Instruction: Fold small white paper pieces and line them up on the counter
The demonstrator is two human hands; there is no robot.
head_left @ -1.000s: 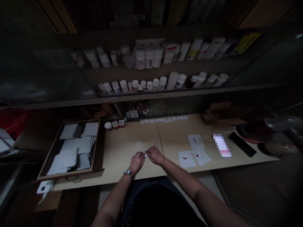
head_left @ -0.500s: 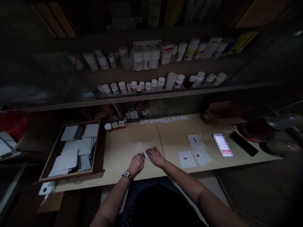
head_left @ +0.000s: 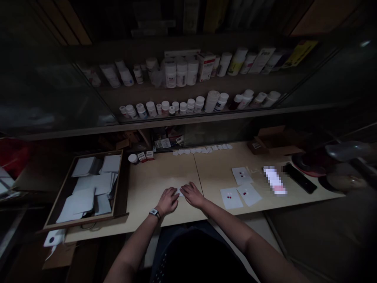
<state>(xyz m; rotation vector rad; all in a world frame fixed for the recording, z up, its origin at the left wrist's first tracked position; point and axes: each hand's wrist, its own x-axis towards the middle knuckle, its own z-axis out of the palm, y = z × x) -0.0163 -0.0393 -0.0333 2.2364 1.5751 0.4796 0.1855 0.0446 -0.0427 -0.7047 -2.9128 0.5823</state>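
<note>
A small piece of folded white paper lies on the desk in front of me, mostly covered by fingers. My left hand, with a watch on its wrist, has its fingers bent down at the paper's left side. From the right, my right hand presses its closed fingers onto the same paper. To the right of my hands, white paper sheets lie flat with red and white pills on them. Along the back of the desk runs a row of small folded white packets.
An open drawer on the left holds stacks of white paper. A white jar stands by small boxes at the back. A lit phone, a black object and an open carton are at right. Shelves above hold several bottles.
My left hand has shifted slightly left and down, showing a bit more of the paper between my hands. My right hand stays at the paper. The view has moved a little.
</note>
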